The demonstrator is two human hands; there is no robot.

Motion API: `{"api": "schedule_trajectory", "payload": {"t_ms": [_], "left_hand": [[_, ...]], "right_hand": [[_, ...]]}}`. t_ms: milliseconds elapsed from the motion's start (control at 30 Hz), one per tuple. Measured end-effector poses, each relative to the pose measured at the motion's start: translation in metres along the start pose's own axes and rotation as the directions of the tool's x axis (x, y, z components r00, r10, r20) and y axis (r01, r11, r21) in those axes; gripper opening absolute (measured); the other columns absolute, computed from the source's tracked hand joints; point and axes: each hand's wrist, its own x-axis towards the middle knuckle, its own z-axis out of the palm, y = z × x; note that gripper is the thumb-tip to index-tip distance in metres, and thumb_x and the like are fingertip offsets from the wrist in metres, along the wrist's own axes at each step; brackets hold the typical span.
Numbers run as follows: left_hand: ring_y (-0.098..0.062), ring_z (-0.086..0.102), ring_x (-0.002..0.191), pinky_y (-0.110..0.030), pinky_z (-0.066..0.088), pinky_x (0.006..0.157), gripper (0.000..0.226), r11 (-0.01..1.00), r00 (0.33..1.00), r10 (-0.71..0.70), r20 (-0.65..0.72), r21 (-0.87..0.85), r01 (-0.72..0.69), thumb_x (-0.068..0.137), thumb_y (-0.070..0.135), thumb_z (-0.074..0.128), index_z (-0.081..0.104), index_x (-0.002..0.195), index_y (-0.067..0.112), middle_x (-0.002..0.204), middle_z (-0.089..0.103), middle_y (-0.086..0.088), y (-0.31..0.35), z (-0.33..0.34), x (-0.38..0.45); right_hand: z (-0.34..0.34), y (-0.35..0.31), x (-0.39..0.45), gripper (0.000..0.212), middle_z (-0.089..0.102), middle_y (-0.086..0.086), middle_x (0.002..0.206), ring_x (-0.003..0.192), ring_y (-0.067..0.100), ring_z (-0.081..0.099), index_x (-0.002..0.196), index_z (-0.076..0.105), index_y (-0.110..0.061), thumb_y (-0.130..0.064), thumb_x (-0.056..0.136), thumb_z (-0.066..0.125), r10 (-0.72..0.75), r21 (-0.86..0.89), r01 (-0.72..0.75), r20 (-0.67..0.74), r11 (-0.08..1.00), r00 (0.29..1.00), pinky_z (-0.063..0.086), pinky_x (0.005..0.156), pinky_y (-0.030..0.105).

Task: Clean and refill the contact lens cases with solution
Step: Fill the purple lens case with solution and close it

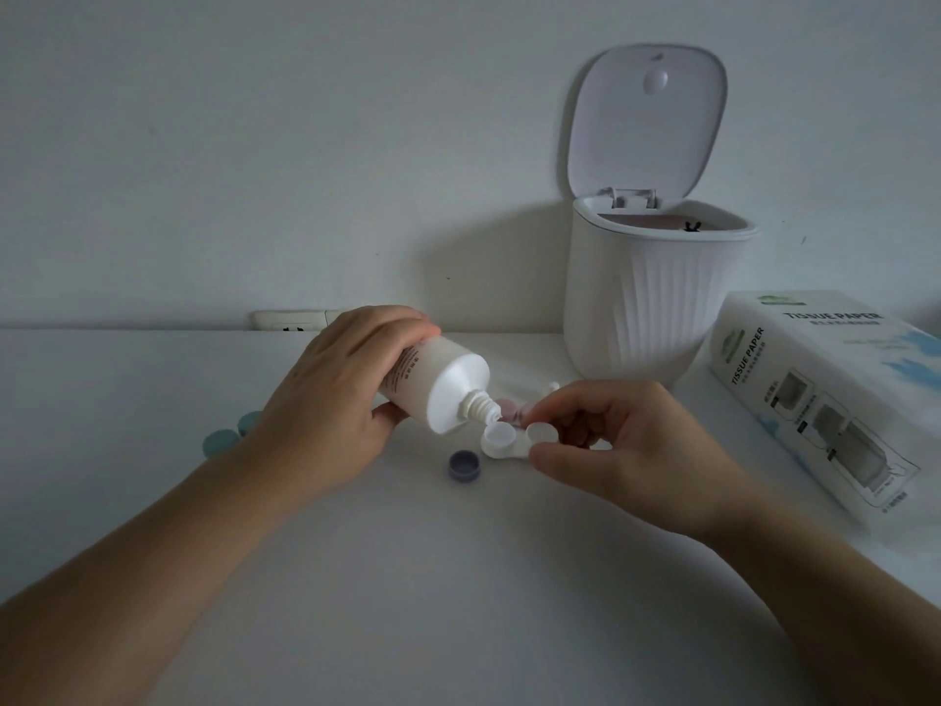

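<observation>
One open bin behind tissue box

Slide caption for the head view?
Left hand tips solution bottle over white lens case held by right hand.

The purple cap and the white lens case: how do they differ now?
The purple cap lies alone on the table, untouched; the white lens case is pinched by the right hand. The cap is a single dark round piece; the case is white with two open wells. Both are small plastic.
</observation>
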Motion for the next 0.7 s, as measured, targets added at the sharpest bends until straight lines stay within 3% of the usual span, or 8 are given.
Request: {"api": "schedule_trajectory", "payload": {"t_ms": [233,700], "left_hand": [[-0.028,0.053,0.124,-0.033,0.037,0.110,0.068,0.999,1.000,0.007,0.001,0.031,-0.007,0.067,-0.005,0.083,0.060,0.128,0.009,0.132,0.058,-0.003,0.0016,-0.0001,0.0002],[-0.029,0.054,0.123,-0.043,0.038,0.113,0.066,0.997,0.999,0.037,-0.004,0.067,-0.036,0.065,-0.013,0.078,0.061,0.125,0.008,0.130,0.059,-0.006,0.0032,-0.0005,0.0008]], "right_hand": [[0.0021,-0.0019,-0.0006,0.017,0.067,-0.003,0.069,0.061,0.005,0.056,0.091,0.078,-0.023,-0.012,0.079,0.080,0.025,0.001,-0.025,-0.003,1.000,1.000,0.049,0.063,0.020],[0.0024,-0.0032,-0.0008,0.012,0.065,-0.024,0.062,0.055,0.000,0.053,0.083,0.078,-0.028,-0.017,0.079,0.082,0.039,-0.062,-0.039,-0.009,0.997,0.999,0.043,0.057,0.005]]}}
